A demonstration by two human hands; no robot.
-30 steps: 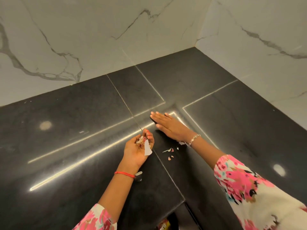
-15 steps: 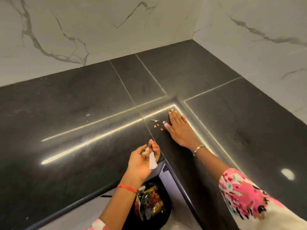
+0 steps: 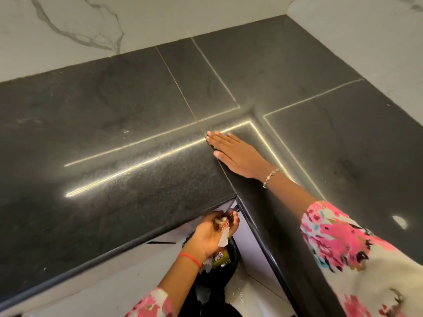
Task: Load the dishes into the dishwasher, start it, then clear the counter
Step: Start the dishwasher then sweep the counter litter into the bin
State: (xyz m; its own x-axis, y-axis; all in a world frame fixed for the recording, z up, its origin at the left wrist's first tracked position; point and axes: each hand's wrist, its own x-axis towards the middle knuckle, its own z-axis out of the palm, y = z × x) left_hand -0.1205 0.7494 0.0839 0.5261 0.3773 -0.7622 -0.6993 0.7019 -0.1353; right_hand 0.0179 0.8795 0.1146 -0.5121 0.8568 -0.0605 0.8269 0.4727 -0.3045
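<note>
Left hand [image 3: 209, 233] gripped whitish paper scraps [image 3: 223, 237], apparently above round black bin [image 3: 220, 274] | right hand [image 3: 237, 154] lay flat, fingers straight, on dark stone counter [image 3: 114, 133]

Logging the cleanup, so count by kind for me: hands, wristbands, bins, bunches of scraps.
Hands: 2 (left hand, right hand)
Wristbands: 2 (thread, bracelet)
Bin: 1
Bunch of scraps: 1
Total: 6

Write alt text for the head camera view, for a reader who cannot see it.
A person's right hand lies flat on a black stone counter in a corner with marble walls. The left hand, below the counter's edge, holds small scraps over a black bin with wrappers.
</note>
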